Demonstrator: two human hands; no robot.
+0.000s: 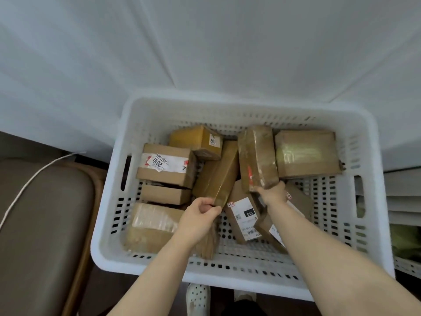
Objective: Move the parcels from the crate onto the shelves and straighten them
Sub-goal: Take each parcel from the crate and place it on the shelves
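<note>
Two hands are in my feed, each holding a parcel. The left hand (pixel 200 213) has its fingers curled and pinching the near end of a long parcel (pixel 218 174), a slim brown cardboard block under glossy tape that slants up and away from the knuckles. The right hand (pixel 272 193) grips the near corner of a tape-wrapped parcel (pixel 257 156), thick and oblong with wrinkled, shiny film. Its fingers close round that corner, but the fingertips are hidden behind the cardboard, so I cannot tell how they lie.

The two held parcels lean side by side, just beyond the fingers. Between the wrists lies a labelled box (pixel 243 215) with a white sticker and a black patch reading 010. Left of the left fingers sits a matte box marked 2010 (pixel 166 165), banded in white and red tape, on top of a plain box (pixel 166 193). Nearer me on that side is a film-covered box (pixel 152 224). Beyond it all, a small yellowish box (pixel 198 139) rests against the far wall, and right of the right fingers a wide flat box (pixel 305 153) lies tilted.

All of them sit inside the crate (pixel 227 106), white moulded plastic with rows of slots and rounded corners. Behind it hangs creased white cloth (pixel 205 42). Far left is a smooth brown cushion (pixel 41 224) crossed by a white cord (pixel 27 183).
</note>
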